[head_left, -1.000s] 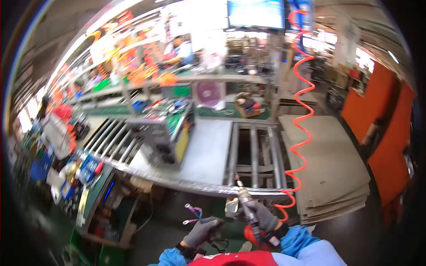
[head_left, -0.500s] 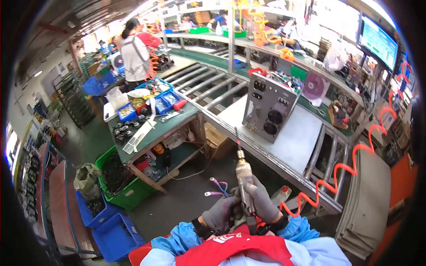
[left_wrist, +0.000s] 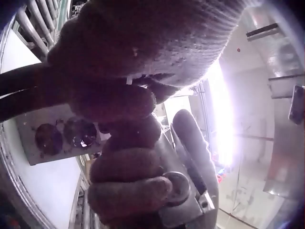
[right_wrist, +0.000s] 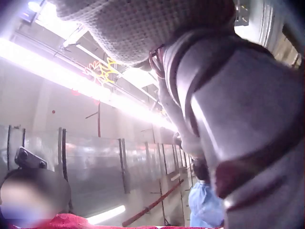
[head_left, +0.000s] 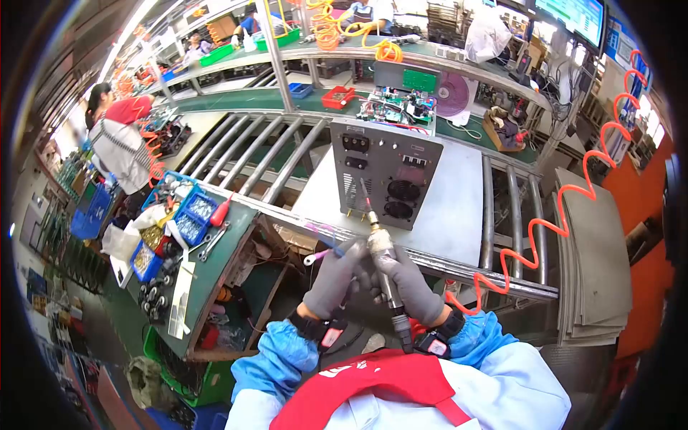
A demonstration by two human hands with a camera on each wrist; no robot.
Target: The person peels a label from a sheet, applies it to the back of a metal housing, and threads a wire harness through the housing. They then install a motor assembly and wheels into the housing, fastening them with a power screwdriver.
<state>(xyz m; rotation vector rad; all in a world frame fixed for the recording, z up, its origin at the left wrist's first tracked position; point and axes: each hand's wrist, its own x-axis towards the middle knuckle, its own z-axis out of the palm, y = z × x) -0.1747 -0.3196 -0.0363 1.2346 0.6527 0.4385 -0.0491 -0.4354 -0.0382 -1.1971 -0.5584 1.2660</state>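
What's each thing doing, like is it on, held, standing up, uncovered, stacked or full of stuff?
Power tool: held in the right hand; can't tell if it's running.
Cables: held in the left hand.
Grey metal case: standing up.
Circuit boards: uncovered.
Screen: lit.
Small blue bin: has small parts in it.
Big flat sheets: stacked.
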